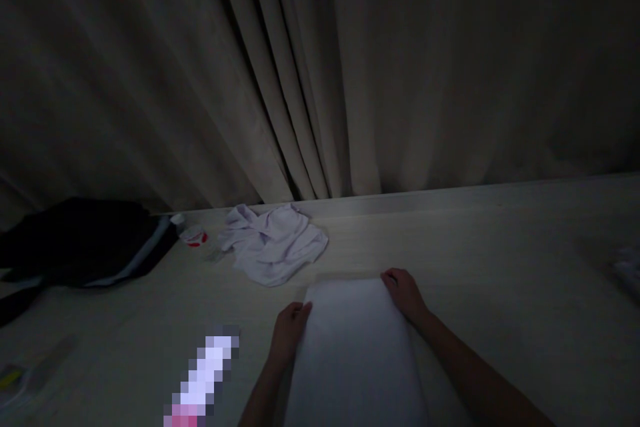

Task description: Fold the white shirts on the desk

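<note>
The near end of the white cloth [355, 353] is cut off by the bottom of the view, and its finer detail is lost in the dim light. A bright object [205, 373] at near left is masked by pixelation, and a bundle [629, 267] at the right is only partly shown. The cloth is laid flat and smooth on the pale surface [500, 247], a long panel with a straight far edge. Its left edge, near the far corner, is pinched in the grip of the left hand [291, 323]; its far right corner is grasped by the right hand [406, 290]. Just beyond, to the left, a crumpled lilac cloth [275, 243] is seen, with a red-marked clear bottle [193, 233] and a black heap [90, 240] farther left. The far side is closed off by a curtain [400, 67].
</note>
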A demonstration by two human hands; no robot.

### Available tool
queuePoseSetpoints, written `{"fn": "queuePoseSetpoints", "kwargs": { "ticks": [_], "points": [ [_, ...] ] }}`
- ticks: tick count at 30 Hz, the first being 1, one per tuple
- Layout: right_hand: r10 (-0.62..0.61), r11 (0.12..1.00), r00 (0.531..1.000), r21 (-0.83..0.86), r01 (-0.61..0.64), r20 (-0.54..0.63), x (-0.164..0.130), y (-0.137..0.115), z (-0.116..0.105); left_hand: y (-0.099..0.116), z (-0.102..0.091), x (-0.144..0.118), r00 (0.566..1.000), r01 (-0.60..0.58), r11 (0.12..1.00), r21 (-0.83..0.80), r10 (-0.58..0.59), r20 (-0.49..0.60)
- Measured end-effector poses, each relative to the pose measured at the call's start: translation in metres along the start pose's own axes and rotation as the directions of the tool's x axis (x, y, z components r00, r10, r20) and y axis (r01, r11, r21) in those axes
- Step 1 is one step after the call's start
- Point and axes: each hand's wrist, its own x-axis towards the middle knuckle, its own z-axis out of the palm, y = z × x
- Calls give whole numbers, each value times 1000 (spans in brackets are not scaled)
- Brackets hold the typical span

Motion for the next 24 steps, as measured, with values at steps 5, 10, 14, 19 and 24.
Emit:
{"fn": "queuePoseSetpoints", "kwargs": {
  "ticks": [5, 10, 14, 19, 24],
  "points": [
    [-13, 999, 999, -45, 15, 39, 6, 0, -5, -4, 2, 6, 999, -27, 997, 66, 25, 38],
    [1, 996, 999, -92, 2, 36, 7, -5, -15, 6, -5, 3, 999, -24, 984, 175, 28, -18],
    [11, 994, 999, -112, -5, 46, 7, -8, -22, 24, -2, -8, 972, -123, 940, 317, 179, -153],
    [5, 990, 998, -138, 4, 63, 8, -13, -21, 37, 30, -11, 859, -408, 684, 605, 512, 0],
    [46, 982, 997, -186, -34, 59, 14, -11, -16, 24, 57, 1, 881, -367, 641, 674, 471, 32]
  ]
}}
